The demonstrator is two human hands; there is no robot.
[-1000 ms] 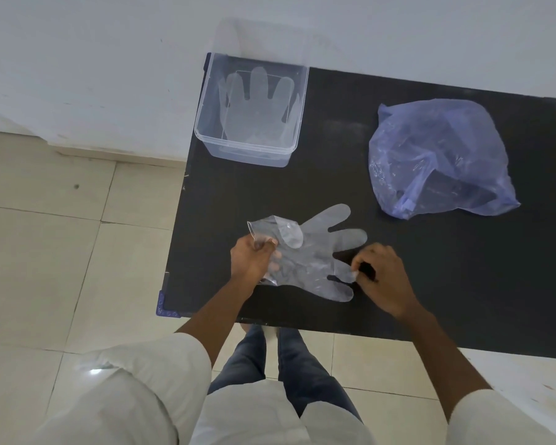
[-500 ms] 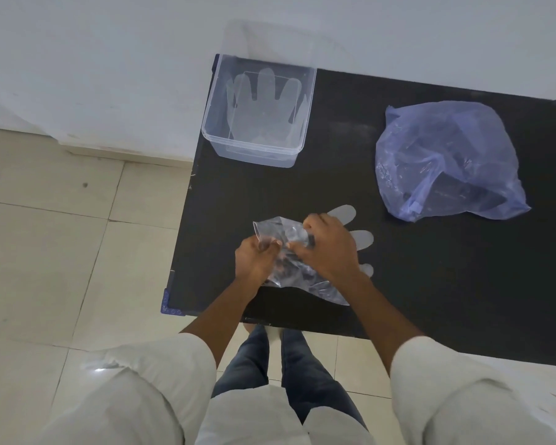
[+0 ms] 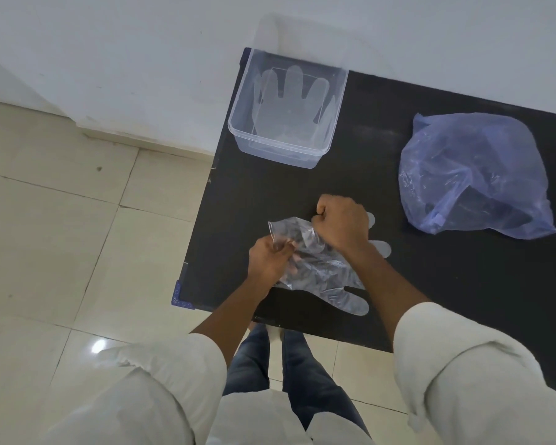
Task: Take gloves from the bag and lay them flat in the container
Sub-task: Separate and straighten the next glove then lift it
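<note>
Smoothing step: clear glove (image 3: 321,277) on black table (image 3: 463,284), near front edge. Left hand (image 3: 268,260) pinching cuff; right hand (image 3: 341,224) clenched, knuckles pressing palm area. Next, probably: lift flat, carry to container (image 3: 238,130), onto glove inside (image 3: 289,104). Bag (image 3: 472,175) well right.

Left hand (image 3: 268,259) pinching, right hand (image 3: 341,223) fisted.
</note>
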